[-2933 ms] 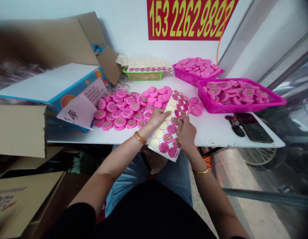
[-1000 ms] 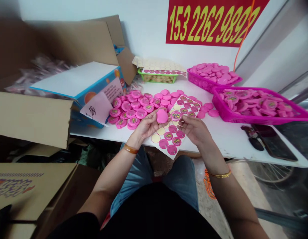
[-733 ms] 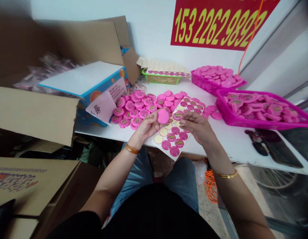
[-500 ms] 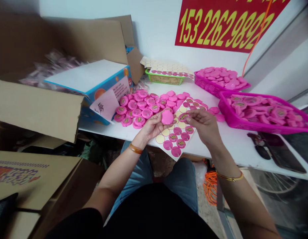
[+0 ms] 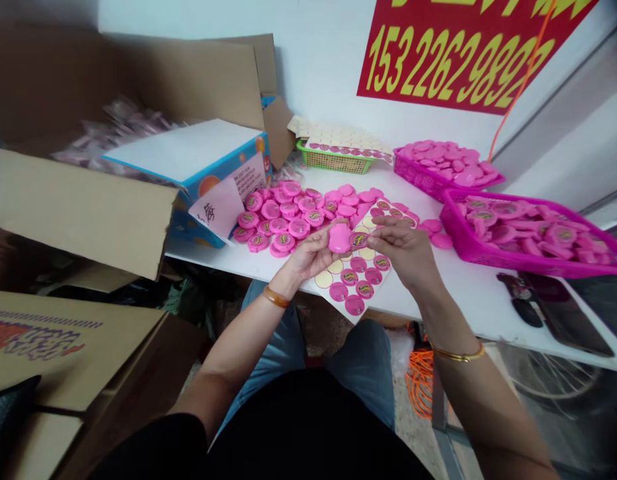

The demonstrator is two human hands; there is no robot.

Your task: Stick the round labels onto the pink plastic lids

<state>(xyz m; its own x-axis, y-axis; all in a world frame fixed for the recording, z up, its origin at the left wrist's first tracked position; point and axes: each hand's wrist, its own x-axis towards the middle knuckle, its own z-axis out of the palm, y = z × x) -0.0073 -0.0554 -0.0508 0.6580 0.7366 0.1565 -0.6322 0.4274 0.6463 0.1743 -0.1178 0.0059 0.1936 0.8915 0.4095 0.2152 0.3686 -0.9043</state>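
Note:
My left hand (image 5: 311,255) holds a plain pink round case (image 5: 339,238) over the table's front edge. My right hand (image 5: 406,250) pinches a round pink sticker (image 5: 359,239) and brings it against the case's right side. Under both hands lies a sticker sheet (image 5: 353,277) with several pink stickers and several empty yellow circles. A pile of labelled pink cases (image 5: 288,217) covers the white table (image 5: 468,293) just behind my hands.
Two magenta baskets (image 5: 528,263) (image 5: 441,183) of pink cases stand right and back right. A green basket (image 5: 333,160) carries sticker sheets. A blue box (image 5: 198,160) and open cardboard boxes (image 5: 83,207) crowd the left. A dark phone (image 5: 563,320) and a key fob (image 5: 521,303) lie at right.
My left hand picked up a plain pink case and my right hand peeled a sticker off the sheet. The sticker has moved left until it meets the case.

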